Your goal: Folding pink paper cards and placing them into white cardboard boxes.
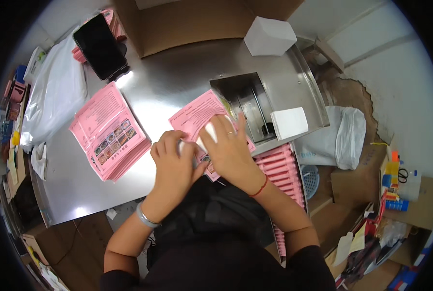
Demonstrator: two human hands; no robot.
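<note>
Both hands meet over a pink printed paper sheet [192, 115] with small food pictures, lying on the steel table in front of me. A white folded piece, apparently a paper napkin [210, 132], shows between them on the sheet. My left hand [170, 162] has its fingers curled at the napkin's left end. My right hand [232, 154] presses over its right part, fingers stretched toward the far side. How the fingertips grip underneath is partly hidden. A thick stack of the same pink sheets [110, 131] lies to the left.
White folded napkins [289, 123] rest beside a rectangular opening [243, 102] in the steel table [151, 77]. Pink packets line a long box [282, 177] at my right. A phone [100, 46] stands far left. A cardboard box [192, 29] and white block [271, 37] sit behind.
</note>
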